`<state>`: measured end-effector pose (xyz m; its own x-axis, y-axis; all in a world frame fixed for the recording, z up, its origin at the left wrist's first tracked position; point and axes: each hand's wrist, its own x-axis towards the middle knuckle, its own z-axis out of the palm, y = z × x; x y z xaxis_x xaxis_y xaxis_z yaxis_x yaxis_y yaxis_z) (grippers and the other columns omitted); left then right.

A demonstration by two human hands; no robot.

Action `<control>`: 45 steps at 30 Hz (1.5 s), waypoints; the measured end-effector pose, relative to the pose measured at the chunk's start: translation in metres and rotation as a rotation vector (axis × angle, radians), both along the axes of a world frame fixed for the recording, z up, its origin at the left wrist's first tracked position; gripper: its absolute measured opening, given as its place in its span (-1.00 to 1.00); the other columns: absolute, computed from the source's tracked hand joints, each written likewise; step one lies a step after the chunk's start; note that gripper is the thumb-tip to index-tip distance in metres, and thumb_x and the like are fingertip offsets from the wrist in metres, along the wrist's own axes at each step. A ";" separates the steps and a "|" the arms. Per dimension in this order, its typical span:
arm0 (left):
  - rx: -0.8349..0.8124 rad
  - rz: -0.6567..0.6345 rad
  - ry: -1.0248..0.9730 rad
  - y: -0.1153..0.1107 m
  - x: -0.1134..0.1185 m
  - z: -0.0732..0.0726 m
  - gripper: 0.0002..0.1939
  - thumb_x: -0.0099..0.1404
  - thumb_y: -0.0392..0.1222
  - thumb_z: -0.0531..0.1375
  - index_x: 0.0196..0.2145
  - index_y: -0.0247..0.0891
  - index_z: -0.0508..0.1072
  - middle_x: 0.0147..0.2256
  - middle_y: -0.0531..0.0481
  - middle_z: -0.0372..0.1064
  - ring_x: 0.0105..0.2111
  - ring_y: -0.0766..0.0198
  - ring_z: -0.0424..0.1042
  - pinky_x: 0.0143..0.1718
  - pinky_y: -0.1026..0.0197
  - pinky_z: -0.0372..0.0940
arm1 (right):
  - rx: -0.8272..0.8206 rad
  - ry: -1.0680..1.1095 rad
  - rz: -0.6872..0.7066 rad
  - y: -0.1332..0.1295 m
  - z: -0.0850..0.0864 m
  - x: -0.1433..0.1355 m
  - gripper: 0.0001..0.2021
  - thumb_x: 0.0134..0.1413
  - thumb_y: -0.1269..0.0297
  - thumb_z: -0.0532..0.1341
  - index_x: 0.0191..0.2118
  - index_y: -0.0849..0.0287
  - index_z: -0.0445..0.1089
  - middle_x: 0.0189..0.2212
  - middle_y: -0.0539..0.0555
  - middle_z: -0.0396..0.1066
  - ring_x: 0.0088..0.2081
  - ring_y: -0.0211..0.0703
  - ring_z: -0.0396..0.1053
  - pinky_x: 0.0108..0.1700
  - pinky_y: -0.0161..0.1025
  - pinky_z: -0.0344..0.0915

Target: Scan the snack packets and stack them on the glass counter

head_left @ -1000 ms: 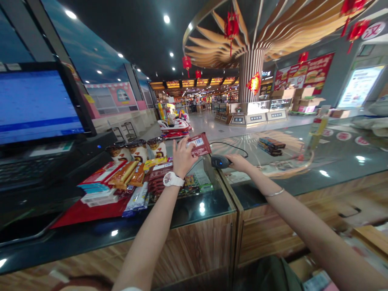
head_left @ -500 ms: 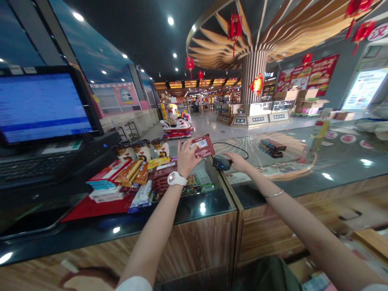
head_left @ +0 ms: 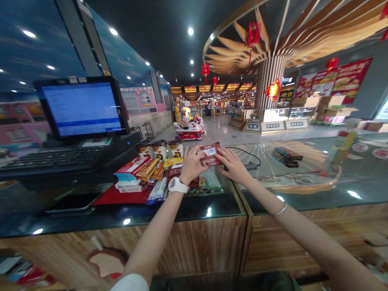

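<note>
A brown snack packet (head_left: 210, 152) with a white barcode label is held up above the counter, barcode facing me. My left hand (head_left: 194, 163) grips its left side, thumb across the front. At its right edge, the fingers of my right hand (head_left: 236, 166) close on the packet, the thumb lower down. Behind my right hand a black barcode scanner (head_left: 251, 165) rests on the glass counter, mostly hidden, its cable curving behind. Under my left hand are more brown packets (head_left: 174, 170), partly covered. Yellow-orange snack packs (head_left: 150, 169) lie left of them.
Lidded cups (head_left: 159, 149) stand behind the snacks. Red and white boxes (head_left: 130, 171) are stacked on a red sheet. A monitor (head_left: 81, 107) and keyboard (head_left: 57, 157) occupy the left; a dark tablet-like device (head_left: 72, 202) lies before them. Dark packs (head_left: 287, 156) sit on the right glass.
My right hand has let go of the scanner, now lying on the counter, and moved to the packet's right edge. My left hand keeps holding the packet. The view has turned left.
</note>
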<state>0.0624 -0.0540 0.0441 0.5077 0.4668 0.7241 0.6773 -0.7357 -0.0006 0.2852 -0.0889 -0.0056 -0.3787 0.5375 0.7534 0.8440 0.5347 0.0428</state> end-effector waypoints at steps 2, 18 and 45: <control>-0.037 -0.028 0.015 -0.006 -0.011 0.005 -0.65 0.05 -0.15 0.37 -0.18 -0.15 0.45 0.18 -0.12 0.29 0.19 0.00 0.27 0.36 -0.23 -0.18 | 0.050 -0.025 0.010 -0.002 0.002 -0.012 -0.44 0.17 0.39 0.17 0.29 0.05 0.18 0.31 0.14 0.16 0.34 0.04 0.07 0.37 0.18 -0.03; -0.220 -0.107 -0.142 -0.015 -0.111 0.013 -0.69 0.18 -0.14 0.31 -0.10 -0.21 0.49 0.04 -0.15 0.45 0.07 0.10 0.43 0.13 0.03 0.29 | 0.127 -0.001 0.215 0.025 0.024 -0.099 -0.73 0.29 0.32 0.10 0.01 0.02 0.46 -0.05 0.08 0.55 -0.02 -0.07 0.48 0.34 0.20 0.05; -0.083 0.047 -0.196 -0.013 -0.130 -0.047 -0.77 0.37 -0.16 0.15 -0.10 -0.19 0.55 -0.09 -0.07 0.55 -0.05 0.15 0.50 0.08 -0.01 0.37 | -0.168 0.043 0.227 0.033 -0.015 -0.117 -0.61 0.38 0.27 -0.04 0.20 0.09 0.32 0.22 0.14 0.31 0.21 -0.06 0.31 0.25 0.02 0.25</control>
